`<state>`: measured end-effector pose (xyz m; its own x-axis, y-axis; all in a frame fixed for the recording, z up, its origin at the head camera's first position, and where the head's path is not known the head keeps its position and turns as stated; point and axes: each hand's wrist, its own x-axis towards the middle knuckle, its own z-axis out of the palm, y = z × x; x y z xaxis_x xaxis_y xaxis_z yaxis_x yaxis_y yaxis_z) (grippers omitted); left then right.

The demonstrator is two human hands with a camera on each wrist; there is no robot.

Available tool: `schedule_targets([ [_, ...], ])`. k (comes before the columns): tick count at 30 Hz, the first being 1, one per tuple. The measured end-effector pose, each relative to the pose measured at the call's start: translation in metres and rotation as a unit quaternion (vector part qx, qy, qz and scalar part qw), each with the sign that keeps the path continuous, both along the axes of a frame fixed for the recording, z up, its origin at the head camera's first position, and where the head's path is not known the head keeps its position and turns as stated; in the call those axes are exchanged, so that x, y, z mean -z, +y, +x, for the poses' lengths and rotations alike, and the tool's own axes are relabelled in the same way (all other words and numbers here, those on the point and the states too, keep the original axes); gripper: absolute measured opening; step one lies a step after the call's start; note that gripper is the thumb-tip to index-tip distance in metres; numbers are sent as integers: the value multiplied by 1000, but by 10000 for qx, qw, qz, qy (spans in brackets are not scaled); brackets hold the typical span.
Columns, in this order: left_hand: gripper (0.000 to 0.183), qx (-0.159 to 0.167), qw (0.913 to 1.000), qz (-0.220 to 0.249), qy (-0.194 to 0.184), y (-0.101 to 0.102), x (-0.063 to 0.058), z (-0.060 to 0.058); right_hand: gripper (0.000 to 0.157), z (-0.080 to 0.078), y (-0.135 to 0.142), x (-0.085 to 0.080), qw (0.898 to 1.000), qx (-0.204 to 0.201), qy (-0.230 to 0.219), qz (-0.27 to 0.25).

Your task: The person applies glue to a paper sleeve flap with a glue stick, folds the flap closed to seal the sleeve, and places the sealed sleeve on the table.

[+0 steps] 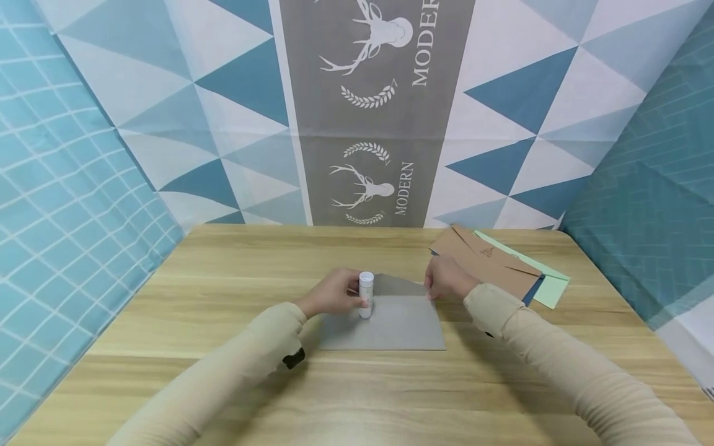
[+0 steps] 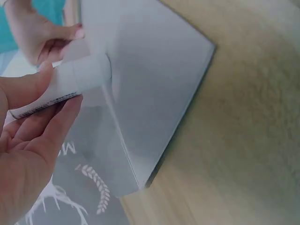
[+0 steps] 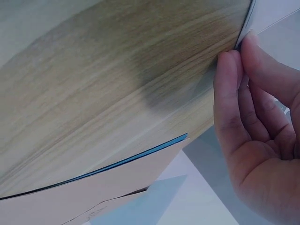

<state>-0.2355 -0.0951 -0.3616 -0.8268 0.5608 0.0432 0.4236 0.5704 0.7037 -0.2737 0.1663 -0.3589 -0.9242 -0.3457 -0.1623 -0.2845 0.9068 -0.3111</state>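
Observation:
A grey envelope point(image 1: 390, 328) lies on the wooden table with its pointed flap point(image 1: 393, 285) folded out toward the wall. My left hand point(image 1: 336, 292) holds a white glue stick point(image 1: 365, 297) upright between thumb and fingers. In the left wrist view, the lower end of the glue stick point(image 2: 79, 77) meets the envelope point(image 2: 154, 79) by the fold line. At the envelope's right edge, my right hand point(image 1: 448, 277) pinches the corner by the fold. The right wrist view has the thumb and index finger of this hand point(image 3: 258, 112) together on that edge.
To the right, a brown envelope point(image 1: 480, 260) lies over a dark blue one and a light green envelope point(image 1: 552, 291), close to my right hand. A patterned cloth wall point(image 1: 368, 124) rises behind the table point(image 1: 234, 266). Blue-green cloth hangs at both sides.

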Motion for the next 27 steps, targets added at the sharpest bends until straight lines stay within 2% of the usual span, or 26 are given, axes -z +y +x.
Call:
schedule_targets([
  [7, 32, -154, 9993, 133, -308, -18, -15, -7, 12, -1, 2, 1, 9999, 84, -66, -63],
  [10, 32, -203, 9989, 310, -299, -12, -21, -8, 12, -2, 5, -1, 9999, 159, -64, 18],
  [12, 32, -85, 9992, 355, -185, -2, -23, -8, 13, -3, 7, -2, 9999, 128, -6, 49],
  [16, 32, 337, 9988, 343, 27, 25, -18, -5, 15, -3, 8, -1, 9999, 46, 124, 23],
  [18, 32, 461, 9984, 327, 9, 38, -14, -4, 15, -4, 7, 0, 9999, 73, 113, 18],
  [22, 31, 510, 9980, 309, -203, 54, -4, -3, 16, -3, 4, 2, 9998, 195, -29, -48],
  [27, 32, 529, 9978, 216, -341, 60, 3, -2, 16, -1, 2, 1, 9996, 211, -83, -166],
])
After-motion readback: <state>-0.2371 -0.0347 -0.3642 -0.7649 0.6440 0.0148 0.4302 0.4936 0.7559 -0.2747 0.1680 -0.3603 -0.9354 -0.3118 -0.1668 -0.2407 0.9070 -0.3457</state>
